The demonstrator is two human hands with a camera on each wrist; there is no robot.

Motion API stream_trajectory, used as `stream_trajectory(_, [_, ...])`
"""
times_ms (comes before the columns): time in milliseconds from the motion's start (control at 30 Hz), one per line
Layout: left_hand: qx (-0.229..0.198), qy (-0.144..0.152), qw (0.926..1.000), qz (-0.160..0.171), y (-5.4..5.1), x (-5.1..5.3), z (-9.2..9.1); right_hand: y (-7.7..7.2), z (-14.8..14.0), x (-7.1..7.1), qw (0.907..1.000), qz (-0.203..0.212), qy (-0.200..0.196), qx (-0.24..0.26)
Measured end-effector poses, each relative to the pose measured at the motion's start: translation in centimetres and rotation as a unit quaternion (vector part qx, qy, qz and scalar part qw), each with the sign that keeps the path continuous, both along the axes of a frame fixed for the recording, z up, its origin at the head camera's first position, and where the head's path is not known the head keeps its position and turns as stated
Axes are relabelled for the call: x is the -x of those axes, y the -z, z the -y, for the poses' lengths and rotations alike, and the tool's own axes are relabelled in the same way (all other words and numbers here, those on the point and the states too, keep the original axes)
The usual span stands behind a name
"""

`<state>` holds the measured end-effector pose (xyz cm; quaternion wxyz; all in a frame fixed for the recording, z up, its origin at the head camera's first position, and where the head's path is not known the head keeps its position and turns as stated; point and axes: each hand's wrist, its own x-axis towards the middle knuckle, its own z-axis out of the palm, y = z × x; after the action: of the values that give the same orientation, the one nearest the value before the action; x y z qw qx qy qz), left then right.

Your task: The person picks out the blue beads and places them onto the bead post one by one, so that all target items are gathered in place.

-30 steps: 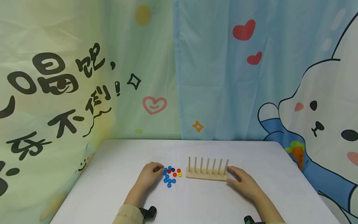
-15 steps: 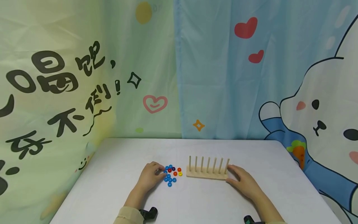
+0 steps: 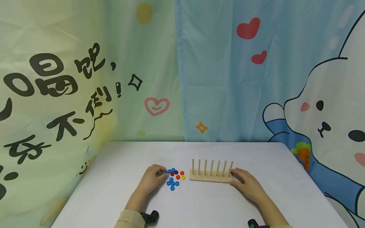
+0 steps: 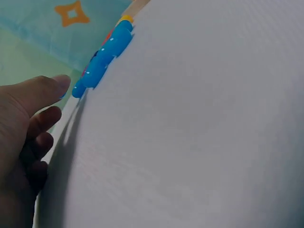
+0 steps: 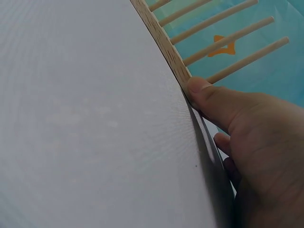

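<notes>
Bead (image 3: pixel 166 172) sits pinched in left hand (image 3: pixel 153 178), right hand (image 3: pixel 248 186) holding peg rack (image 3: pixel 210 178).

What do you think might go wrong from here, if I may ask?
The left hand seems to pinch a blue bead, which might slip. The other beads lie close by, so a brush could scatter them. The right hand holds one end of the peg stand, which could swivel.

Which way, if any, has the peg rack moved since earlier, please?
No, the peg rack keeps its place relative to the table's back edge.
</notes>
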<state>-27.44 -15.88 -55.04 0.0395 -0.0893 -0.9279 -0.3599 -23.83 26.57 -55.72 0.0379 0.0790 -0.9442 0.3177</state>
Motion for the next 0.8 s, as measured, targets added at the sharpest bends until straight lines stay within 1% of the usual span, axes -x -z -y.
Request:
stream_trajectory(133, [-0.019, 0.000, 0.9998, 0.005, -1.0, 0.3, -0.2, 0.0, 0.1, 0.1, 1.0000, 0.001, 0.002, -0.001])
stream_trajectory(233, [-0.019, 0.003, 0.9998, 0.005, -1.7, 0.6, -0.6, 0.1, 0.0, 0.1, 1.0000, 0.002, 0.003, -0.002])
stream_trajectory(367, [-0.017, 0.016, 0.9997, -0.005, -3.0, 1.0, -1.5, 0.0, 0.0, 0.1, 1.0000, 0.003, 0.005, -0.001])
stream_trajectory(600, [-0.047, 0.044, 0.9979, -0.003, -5.5, 1.3, -3.8, -0.1, -0.1, 0.2, 0.9999, 0.008, 0.009, -0.003])
stream_trajectory(700, [-0.061, 0.059, 0.9964, -0.004, -6.2, 1.4, -4.7, -0.1, 0.0, 0.2, 0.9999, 0.013, 0.009, -0.001])
stream_trajectory(800, [-0.065, 0.072, 0.9953, -0.005, -6.8, 1.4, -5.5, -0.1, 0.0, 0.2, 0.9999, 0.014, 0.006, 0.002])
